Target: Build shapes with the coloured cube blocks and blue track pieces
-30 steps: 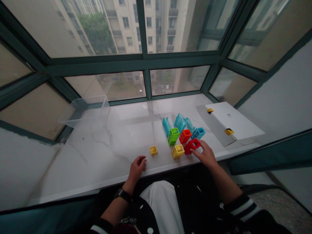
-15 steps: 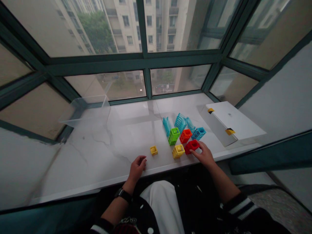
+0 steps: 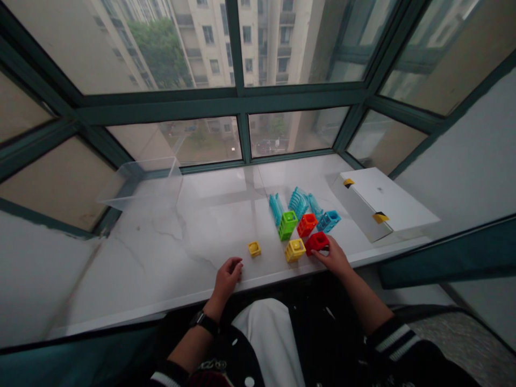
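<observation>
My right hand (image 3: pixel 332 257) grips a red hollow block (image 3: pixel 316 242) on the marble window ledge (image 3: pixel 189 236), fingers round its right and near sides. Just left of it stands a yellow cage block (image 3: pixel 294 250). Behind are a green block (image 3: pixel 287 224), an orange block (image 3: pixel 307 224), a light blue block (image 3: pixel 329 220) and teal ribbed pieces (image 3: pixel 297 202). My left hand (image 3: pixel 228 278) rests on the ledge's front edge with fingers curled under, empty, close to a small yellow cube (image 3: pixel 254 248).
A white box (image 3: pixel 377 202) with yellow and black corner tabs lies at the right end of the ledge. A clear plastic container (image 3: pixel 145 181) stands at the back left. Window frames close off the ledge behind and on both sides.
My right hand has drawn slightly left and toward me, keeping hold of the red block, which has turned and shifted a little. My left hand has stayed put.
</observation>
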The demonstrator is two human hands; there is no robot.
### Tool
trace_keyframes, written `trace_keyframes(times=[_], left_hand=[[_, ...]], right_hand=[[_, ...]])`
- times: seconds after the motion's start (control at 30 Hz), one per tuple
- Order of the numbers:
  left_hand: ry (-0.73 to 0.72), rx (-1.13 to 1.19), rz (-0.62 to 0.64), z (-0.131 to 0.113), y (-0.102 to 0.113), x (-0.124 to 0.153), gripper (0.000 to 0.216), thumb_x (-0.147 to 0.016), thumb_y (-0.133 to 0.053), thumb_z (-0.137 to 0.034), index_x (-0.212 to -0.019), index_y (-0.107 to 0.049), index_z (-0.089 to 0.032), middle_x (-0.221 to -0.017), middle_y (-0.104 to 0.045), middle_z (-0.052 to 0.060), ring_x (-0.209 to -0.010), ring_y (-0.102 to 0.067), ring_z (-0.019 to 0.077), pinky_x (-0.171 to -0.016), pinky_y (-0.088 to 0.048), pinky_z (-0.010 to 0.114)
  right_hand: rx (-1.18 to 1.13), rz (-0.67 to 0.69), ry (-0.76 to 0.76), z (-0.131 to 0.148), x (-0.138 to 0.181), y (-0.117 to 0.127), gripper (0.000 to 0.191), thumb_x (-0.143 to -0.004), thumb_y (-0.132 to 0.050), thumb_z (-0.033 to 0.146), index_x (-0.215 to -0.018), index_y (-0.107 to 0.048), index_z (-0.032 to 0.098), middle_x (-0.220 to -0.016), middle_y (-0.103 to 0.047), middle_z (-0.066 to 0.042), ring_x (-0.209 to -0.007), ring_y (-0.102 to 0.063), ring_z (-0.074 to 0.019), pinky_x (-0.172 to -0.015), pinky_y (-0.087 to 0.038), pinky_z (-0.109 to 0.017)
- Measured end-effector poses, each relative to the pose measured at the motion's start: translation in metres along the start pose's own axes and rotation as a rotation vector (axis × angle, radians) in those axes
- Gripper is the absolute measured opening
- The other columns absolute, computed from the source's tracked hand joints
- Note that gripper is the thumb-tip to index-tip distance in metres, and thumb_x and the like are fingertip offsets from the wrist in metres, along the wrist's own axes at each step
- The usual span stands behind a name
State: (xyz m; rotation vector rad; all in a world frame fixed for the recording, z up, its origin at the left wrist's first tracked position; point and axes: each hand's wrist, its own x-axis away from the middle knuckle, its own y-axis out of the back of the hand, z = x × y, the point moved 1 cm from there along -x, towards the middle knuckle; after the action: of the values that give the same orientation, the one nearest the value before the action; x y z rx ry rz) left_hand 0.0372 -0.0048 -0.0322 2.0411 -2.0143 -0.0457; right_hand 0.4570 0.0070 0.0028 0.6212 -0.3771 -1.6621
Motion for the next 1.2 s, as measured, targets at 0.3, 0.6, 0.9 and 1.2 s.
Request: trace_keyframes(times=[0.3, 0.6, 0.9, 1.2], left_hand=[[-0.031, -0.027, -0.002, -0.001, 0.0, 0.001, 0.042, -0.085, -0.064, -0.055, -0.106, -0.07, -0.02, -0.079, -0.07, 0.002, -0.066, -0.065, 0.0178, -0.057, -0.056, 0.029], [-0.063, -0.058, 0.017, 0.002, -0.001, 0.0, 0.042, -0.087, -0.062, -0.055, -0.107, -0.07, -0.019, -0.075, -0.068, 0.0, -0.063, -0.064, 0.0167, -0.057, -0.054, 0.028], [-0.098, -0.075, 0.031, 0.013, 0.0, -0.001, 0.038, -0.092, -0.061, -0.052, -0.11, -0.069, -0.02, -0.078, -0.067, 0.0, -0.065, -0.063, 0.0161, -0.058, -0.055, 0.027], [-0.214, -0.247, 0.006, 0.001, -0.005, -0.018, 0.051, -0.089, -0.068, -0.043, -0.134, -0.057, -0.022, -0.126, -0.063, 0.009, -0.077, -0.067, 0.0154, -0.073, -0.062, 0.037]], right_hand=[[0.031, -0.019, 0.028, -0.001, 0.002, -0.008, 0.05, -0.084, -0.072, 0.045, -0.125, -0.06, 0.019, -0.122, -0.062, -0.014, -0.111, -0.066, -0.0306, -0.093, -0.061, -0.048], [0.025, -0.044, 0.009, -0.013, 0.003, -0.014, 0.05, -0.083, -0.073, 0.046, -0.123, -0.06, 0.019, -0.122, -0.06, -0.013, -0.113, -0.065, -0.031, -0.093, -0.062, -0.048], [0.055, -0.088, 0.025, -0.002, 0.006, -0.015, 0.05, -0.084, -0.072, 0.049, -0.123, -0.06, 0.019, -0.119, -0.061, -0.013, -0.108, -0.066, -0.0307, -0.089, -0.062, -0.048], [0.038, -0.026, 0.019, -0.007, 0.006, -0.01, 0.063, -0.081, -0.076, 0.053, -0.132, -0.058, 0.02, -0.128, -0.06, -0.015, -0.114, -0.065, -0.0328, -0.084, -0.064, -0.046]])
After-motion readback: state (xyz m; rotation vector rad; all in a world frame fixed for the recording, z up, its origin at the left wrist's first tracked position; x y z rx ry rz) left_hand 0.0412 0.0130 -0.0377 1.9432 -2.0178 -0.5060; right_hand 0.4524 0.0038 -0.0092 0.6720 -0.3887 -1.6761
